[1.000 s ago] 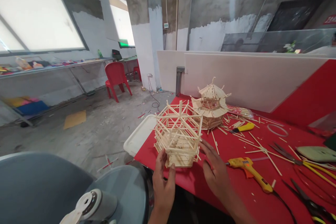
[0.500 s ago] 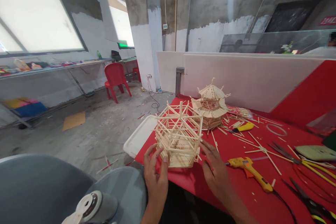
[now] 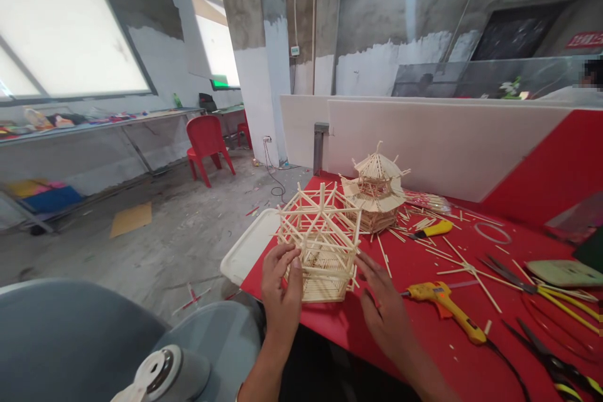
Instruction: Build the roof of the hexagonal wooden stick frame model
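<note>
An open hexagonal frame of thin wooden sticks (image 3: 325,289), with a slatted base and spoke-like sticks across its top, stands on the red tabletop in front of me. My left hand (image 3: 281,282) is at its near left side, thumb and fingers drawn together on a stick there; the exact contact is partly hidden. My right hand (image 3: 384,295) is at the right side, fingers stretched and thumb apart, fingertips at the frame's edge. Just behind it stands a tiered stick pagoda (image 3: 377,191) with a pointed roof. A yellow glue gun (image 3: 445,304) lies right of my right hand.
On the red table (image 3: 400,264) are a yellow utility knife (image 3: 436,228), a star of joined sticks (image 3: 468,268), scissors (image 3: 556,364), pliers (image 3: 532,286) and loose sticks. White panels (image 3: 424,144) stand behind. A lidded cup (image 3: 174,374) sits on a grey stool at lower left.
My left hand has shifted up along the frame's left side, its fingers curling in toward the thumb. My right hand stays by the right side. The view has moved slightly.
</note>
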A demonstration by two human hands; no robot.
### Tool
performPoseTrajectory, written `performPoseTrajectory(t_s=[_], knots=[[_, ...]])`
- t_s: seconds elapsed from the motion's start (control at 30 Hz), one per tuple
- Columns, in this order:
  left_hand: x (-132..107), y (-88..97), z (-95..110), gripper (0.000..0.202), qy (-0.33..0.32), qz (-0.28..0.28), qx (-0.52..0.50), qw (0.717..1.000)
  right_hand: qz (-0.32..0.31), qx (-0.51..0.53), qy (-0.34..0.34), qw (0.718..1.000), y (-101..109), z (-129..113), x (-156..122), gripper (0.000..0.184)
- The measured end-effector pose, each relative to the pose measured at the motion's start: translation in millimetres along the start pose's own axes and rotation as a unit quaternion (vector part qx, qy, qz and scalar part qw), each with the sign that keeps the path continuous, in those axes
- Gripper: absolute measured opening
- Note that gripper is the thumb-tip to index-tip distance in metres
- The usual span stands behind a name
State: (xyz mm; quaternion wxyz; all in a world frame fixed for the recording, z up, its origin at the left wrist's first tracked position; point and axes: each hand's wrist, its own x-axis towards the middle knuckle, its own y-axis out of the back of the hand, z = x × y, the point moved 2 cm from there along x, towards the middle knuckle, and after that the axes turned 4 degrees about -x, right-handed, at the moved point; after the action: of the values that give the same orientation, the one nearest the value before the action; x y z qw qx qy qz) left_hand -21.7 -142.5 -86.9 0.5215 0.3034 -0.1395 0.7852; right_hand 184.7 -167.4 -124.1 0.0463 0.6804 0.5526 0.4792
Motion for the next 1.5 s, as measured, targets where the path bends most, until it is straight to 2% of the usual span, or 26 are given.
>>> performPoseTrajectory(t_s=[0.3,0.57,1.13,1.33,1.5], knots=[[3,-6.3,-6,0.011,-0.021,-0.011,-0.004,1.000,-0.012,0.003,0.003,1.000,-1,3,-2,0.074],[4,-7.7,-10,0.012,0.016,-0.012,-0.042,0.999,-0.009,-0.003,0.003,1.000,-1,2,-2,0.075],[5,-7.5,-10,0.013,0.043,0.002,-0.061,0.997,-0.007,0.009,-0.002,1.000,0,2,0,0.074],[1,-3.9,-9,0.018,0.060,-0.013,-0.050,0.997,-0.008,0.012,-0.015,1.000,-3,1,-2,0.072],[-4,3.8,-10,0.026,0.071,0.002,-0.020,0.997,0.008,0.007,-0.038,0.999,-5,1,-5,0.069]])
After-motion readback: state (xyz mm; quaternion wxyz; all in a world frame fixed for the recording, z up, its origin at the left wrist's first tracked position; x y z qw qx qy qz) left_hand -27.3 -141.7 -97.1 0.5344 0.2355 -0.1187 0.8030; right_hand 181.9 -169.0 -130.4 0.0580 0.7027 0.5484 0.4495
